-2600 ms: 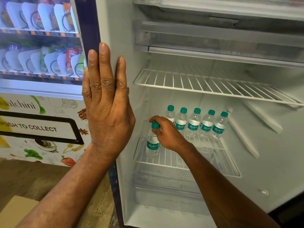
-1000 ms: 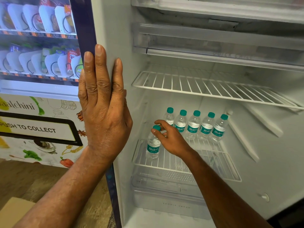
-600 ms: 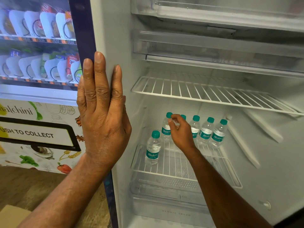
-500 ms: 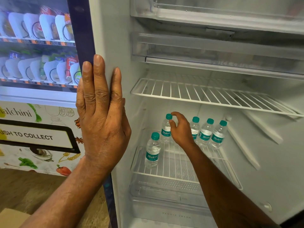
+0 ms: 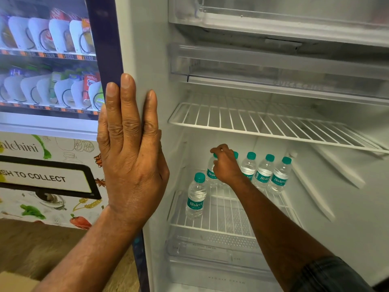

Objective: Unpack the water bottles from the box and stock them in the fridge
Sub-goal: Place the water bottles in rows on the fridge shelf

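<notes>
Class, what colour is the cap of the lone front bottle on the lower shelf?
Teal green, seen in the head view: front bottle.

Lit snack vending machine (image 5: 48,81) with illustrated front panel, brown wood-look floor (image 5: 42,249) beneath

The left hand (image 5: 130,148) lies flat, fingers straight, against the front edge of the open fridge (image 5: 147,49). The right hand (image 5: 226,165) reaches over the lower wire shelf (image 5: 223,218) and pinches the cap of the corner bottle (image 5: 210,173) at the shelf's back left corner. Four more bottles (image 5: 264,171) line the back edge beside it. A lone bottle (image 5: 195,199) stands upright by the left edge, further forward.
</notes>
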